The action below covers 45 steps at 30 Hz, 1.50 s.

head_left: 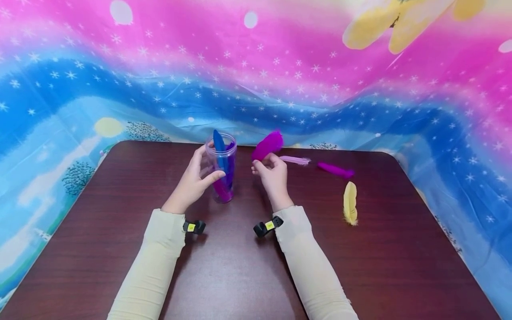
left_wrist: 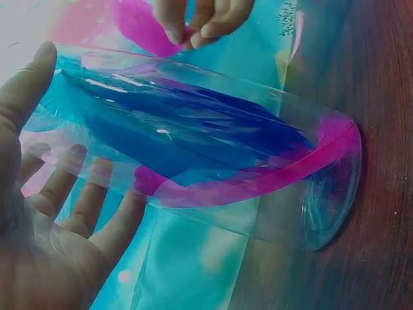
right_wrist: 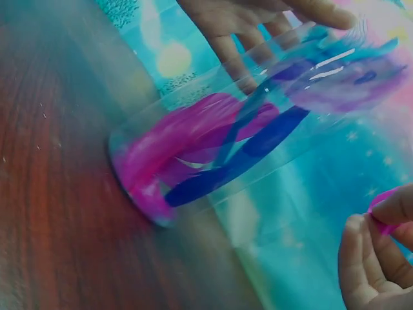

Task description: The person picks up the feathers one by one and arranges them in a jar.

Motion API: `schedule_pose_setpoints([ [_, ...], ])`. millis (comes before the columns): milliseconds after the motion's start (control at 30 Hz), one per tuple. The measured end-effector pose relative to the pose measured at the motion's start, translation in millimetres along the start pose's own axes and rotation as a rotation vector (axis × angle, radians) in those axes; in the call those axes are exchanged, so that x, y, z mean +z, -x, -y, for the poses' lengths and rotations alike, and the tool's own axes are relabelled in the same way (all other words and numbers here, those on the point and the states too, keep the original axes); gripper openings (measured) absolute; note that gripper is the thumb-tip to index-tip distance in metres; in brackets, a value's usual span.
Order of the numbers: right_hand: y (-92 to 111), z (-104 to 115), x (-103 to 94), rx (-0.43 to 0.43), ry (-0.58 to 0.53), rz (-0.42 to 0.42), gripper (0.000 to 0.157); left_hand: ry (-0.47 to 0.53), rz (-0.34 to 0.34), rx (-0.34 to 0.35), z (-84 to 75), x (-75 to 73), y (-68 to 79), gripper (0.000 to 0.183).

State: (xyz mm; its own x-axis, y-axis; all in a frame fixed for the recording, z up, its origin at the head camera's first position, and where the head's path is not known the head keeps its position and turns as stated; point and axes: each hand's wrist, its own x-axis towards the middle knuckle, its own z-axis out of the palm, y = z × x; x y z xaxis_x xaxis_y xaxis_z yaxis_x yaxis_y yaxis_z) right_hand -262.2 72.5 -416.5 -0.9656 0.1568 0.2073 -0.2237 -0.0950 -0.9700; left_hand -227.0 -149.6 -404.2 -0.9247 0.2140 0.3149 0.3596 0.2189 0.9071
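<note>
A tall clear plastic jar point(head_left: 228, 154) stands upright on the table, with feathers inside it. A blue feather point(head_left: 218, 141) pokes above its rim, and a magenta feather point(left_wrist: 239, 192) curves along the lower wall and bottom. My left hand point(head_left: 191, 180) holds the jar's upper part from the left, thumb on the near side and fingers round the far side. To the right of the jar, my right hand point(head_left: 276, 178) pinches a bright magenta feather point(head_left: 269, 145) by its lower end. That feather's broad part points up, level with the jar's mouth and apart from it.
Right of my right hand, a pale pink feather point(head_left: 295, 160), a narrow magenta feather point(head_left: 335, 170) and a yellow feather point(head_left: 350, 203) lie on the dark wooden table point(head_left: 236, 275). A colourful printed cloth point(head_left: 256, 93) hangs behind the table and at its sides.
</note>
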Motion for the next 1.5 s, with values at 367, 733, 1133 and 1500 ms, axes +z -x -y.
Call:
schedule_pose_setpoints([
  [367,7.0,23.9,-6.8,-0.330,0.472,-0.010,0.012,-0.012,-0.005,0.002,-0.6,-3.0,-0.1,0.077],
  [733,1.4,35.5,-10.2,-0.588,0.534,-0.061,0.005,-0.005,0.002,-0.005,2.9,-1.4,-0.3,0.078],
  [1133,-18.1,62.4,-6.6,-0.827,0.665,-0.033,0.010,0.002,0.001,-0.003,1.5,-1.7,-0.2,0.078],
  [1500,-30.6,86.4,-1.2,-0.973,0.777,-0.010,0.010,-0.007,0.000,-0.003,2.9,-1.6,-0.8,0.078],
])
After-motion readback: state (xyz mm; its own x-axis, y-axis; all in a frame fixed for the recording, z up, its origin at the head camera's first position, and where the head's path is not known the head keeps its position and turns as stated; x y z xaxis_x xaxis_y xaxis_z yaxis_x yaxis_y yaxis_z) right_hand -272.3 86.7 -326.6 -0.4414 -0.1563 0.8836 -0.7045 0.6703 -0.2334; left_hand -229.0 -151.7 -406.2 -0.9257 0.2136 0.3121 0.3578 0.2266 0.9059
